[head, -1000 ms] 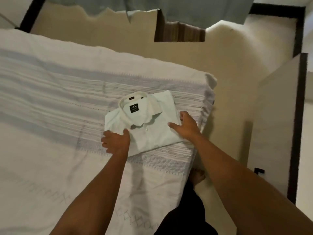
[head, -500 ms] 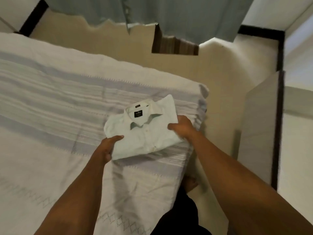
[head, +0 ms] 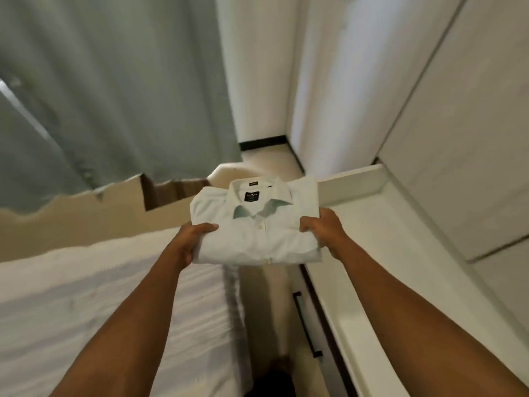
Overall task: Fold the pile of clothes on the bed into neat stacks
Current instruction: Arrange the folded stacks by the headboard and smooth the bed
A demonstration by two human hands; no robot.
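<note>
Lifted clear of the bed [head: 100, 296] since half a second back: folded white shirt [head: 257, 227], collar up, now mid-air at frame centre. Gripped at both side edges by left hand [head: 190, 239] and right hand [head: 322, 227]. Looks like the carry-to-stack step. Next, probably: set down flat on the white cabinet top [head: 400, 253] at right, keeping folds tight.

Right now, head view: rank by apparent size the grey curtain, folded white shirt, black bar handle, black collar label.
1. grey curtain, fills the upper left
2. folded white shirt
3. black bar handle, long but thin
4. black collar label, smallest

This is apparent size only, since each sits at a different depth from the camera.
</note>
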